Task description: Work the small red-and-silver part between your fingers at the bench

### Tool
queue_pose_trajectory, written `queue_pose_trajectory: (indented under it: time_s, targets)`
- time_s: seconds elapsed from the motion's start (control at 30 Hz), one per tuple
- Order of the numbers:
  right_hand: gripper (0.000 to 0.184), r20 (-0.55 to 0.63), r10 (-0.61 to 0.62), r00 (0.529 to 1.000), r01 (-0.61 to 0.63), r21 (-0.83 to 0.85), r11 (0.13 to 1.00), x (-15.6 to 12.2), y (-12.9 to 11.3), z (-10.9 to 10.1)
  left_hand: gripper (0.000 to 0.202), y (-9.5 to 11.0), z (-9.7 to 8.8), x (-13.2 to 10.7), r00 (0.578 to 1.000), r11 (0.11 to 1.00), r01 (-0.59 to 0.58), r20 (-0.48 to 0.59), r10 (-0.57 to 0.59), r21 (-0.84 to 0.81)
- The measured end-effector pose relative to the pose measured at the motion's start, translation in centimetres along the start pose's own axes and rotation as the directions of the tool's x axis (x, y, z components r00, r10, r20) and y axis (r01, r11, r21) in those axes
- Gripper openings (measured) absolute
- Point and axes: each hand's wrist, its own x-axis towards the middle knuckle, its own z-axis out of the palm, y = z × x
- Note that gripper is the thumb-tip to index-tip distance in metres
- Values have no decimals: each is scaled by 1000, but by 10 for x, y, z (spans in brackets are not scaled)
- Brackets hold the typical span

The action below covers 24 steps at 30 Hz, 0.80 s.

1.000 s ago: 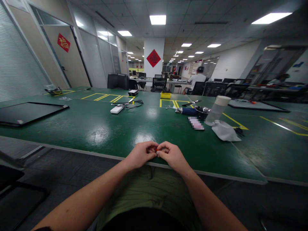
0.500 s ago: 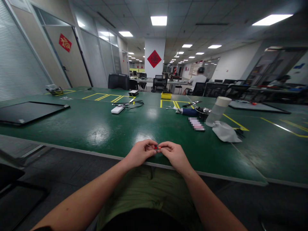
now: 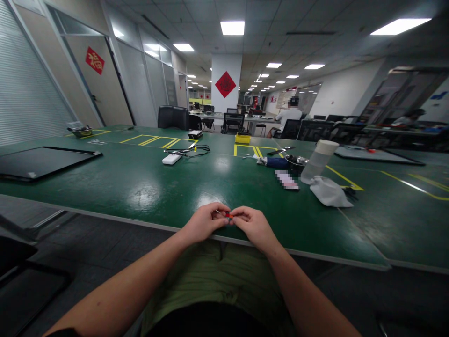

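Observation:
My left hand and my right hand meet at the near edge of the green table, fingers curled. Between their fingertips they pinch a tiny red piece with a thin metal pin or wire sticking out toward the left hand. Both forearms reach in from below, over my green trousers. What the small piece is, I cannot make out.
On the table lie a white block with black cable, a black tray at left, a white-capped bottle, a white cloth, a metal bowl and a yellow box. A seated person is far behind.
The hands stay together at the table edge; the fingers have shifted slightly, so the red piece and its thin pin show more plainly between the fingertips.

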Motion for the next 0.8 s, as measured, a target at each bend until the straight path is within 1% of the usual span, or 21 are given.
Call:
queue_pose_trajectory:
  time_s: [0.47, 0.67, 0.8]
  targets:
    - [18, 15, -16, 1000, 16, -15, 1000, 1, 2, 0, 26, 5, -1, -1, 1000, 998, -2, 9, 1, 62]
    - [18, 16, -5, 1000, 5, -4, 1000, 1, 1, 0, 27, 5, -1, -1, 1000, 996, -7, 4, 7, 93]
    - [18, 13, 9, 1000, -9, -12, 1000, 0, 0, 1, 30, 3, -1, 0, 1000, 997, 3, 2, -3, 80]
